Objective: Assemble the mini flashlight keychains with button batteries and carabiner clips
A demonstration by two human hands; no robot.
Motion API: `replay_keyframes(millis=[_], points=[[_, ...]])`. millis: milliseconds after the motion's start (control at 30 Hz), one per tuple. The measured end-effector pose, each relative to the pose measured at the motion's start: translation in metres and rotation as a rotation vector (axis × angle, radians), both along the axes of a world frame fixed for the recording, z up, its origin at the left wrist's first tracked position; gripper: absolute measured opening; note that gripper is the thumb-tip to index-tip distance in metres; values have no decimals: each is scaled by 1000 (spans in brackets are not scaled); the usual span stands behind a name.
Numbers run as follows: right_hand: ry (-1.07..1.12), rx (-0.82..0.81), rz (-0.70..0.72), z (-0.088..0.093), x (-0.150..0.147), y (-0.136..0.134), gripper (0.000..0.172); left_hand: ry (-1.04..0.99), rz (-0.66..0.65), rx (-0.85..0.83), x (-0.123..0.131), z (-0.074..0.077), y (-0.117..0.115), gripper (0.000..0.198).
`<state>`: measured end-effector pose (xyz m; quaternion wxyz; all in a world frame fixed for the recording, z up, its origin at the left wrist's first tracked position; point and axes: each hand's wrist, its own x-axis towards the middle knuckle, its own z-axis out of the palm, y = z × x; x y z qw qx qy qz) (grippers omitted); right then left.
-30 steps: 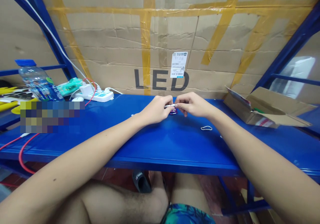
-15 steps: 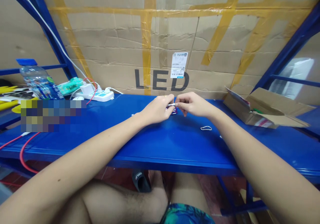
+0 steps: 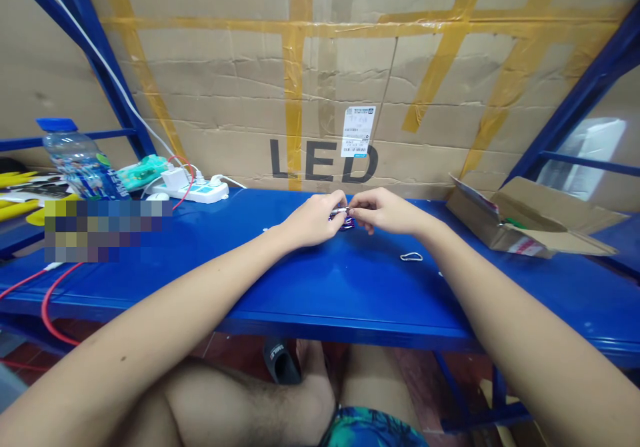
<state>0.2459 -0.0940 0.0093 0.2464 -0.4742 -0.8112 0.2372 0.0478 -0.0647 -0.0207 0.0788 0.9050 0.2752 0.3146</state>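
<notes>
Near the back of the blue table (image 3: pixel 300 287), my left hand (image 3: pixel 320 218) pinches a small silvery piece (image 3: pixel 339 211) between thumb and fingers. My right hand (image 3: pixel 375 211) meets it from the right, thumb and forefinger closed on the other end of the same piece. Just below the fingertips shows a small dark, shiny purple-and-white item (image 3: pixel 347 223), too small to make out and partly covered by my left hand. A silver carabiner (image 3: pixel 411 257) lies on the table to the right of my hands.
An open cardboard box (image 3: pixel 525 224) stands at the right. At the left are a bottle (image 3: pixel 83 164), a white power strip (image 3: pixel 200 190) with plugs, red cables and yellow-handled items (image 3: pixel 17 207). A big cardboard box marked LED (image 3: pixel 320 100) rises behind the table.
My right hand has shifted very slightly to the left at the fingertips. Both hands still hold the small silvery piece, and the other objects lie as before.
</notes>
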Motion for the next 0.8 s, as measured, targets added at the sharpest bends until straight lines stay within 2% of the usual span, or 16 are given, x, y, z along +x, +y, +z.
replay_keyframes(millis=[133,267,400,500,567,700,800], points=[[-80,-45,-81,4,8,2,11,42,57,33,-2,-1,4,17],[-298,-272,-120,11,35,2,5,100,122,56,-3,-1,9,17],[-543,-531,-177,16,58,-4,20,148,153,80,-5,1,8,22],[-600,-648,-195,16,58,-9,28,177,170,89,-4,2,5,23],[-631,-650,-184,15,52,-11,26,185,180,89,-4,3,3,24],[-678,-535,-160,10,37,-12,10,185,175,92,-3,3,3,24],[-598,-452,-183,6,28,-10,6,178,167,93,-3,2,4,23]])
